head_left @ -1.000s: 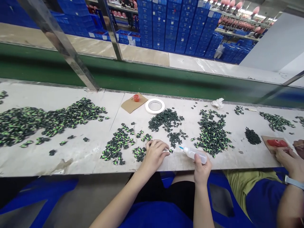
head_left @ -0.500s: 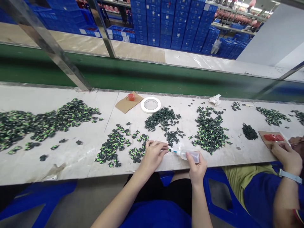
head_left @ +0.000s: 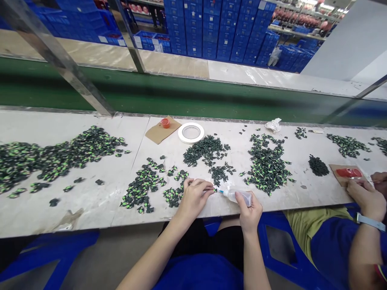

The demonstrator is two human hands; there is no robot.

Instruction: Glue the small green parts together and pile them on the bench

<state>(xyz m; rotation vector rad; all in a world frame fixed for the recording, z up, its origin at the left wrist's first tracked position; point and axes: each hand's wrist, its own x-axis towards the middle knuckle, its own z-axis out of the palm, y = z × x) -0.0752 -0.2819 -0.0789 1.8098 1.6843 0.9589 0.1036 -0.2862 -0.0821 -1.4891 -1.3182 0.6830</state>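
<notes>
My left hand (head_left: pixel 196 196) pinches a small dark piece with a bit of green (head_left: pixel 215 190) at its fingertips. My right hand (head_left: pixel 250 210) is closed around a clear squeeze bottle (head_left: pixel 240 197), whose thin blue tip points left and meets or nearly meets that piece. Behind my hands lie a heap of plain dark pieces (head_left: pixel 205 149) and a smaller cluster (head_left: pixel 220 174). Dark-and-green pieces lie left of my left hand (head_left: pixel 140 185), and a larger pile of them (head_left: pixel 266 167) is beyond my right hand.
A tape roll (head_left: pixel 191 133) and a red pot (head_left: pixel 165 123) on cardboard (head_left: pixel 157 133) stand at the back. A long pile (head_left: pixel 75 153) covers the left. At the right, a person's hands (head_left: pixel 365 197) work beside red containers (head_left: pixel 349 172). A metal post (head_left: pixel 71 72) rises at the left.
The view has shifted very slightly. The bottle and my right hand sit a touch further left, while my left hand keeps its pinch.
</notes>
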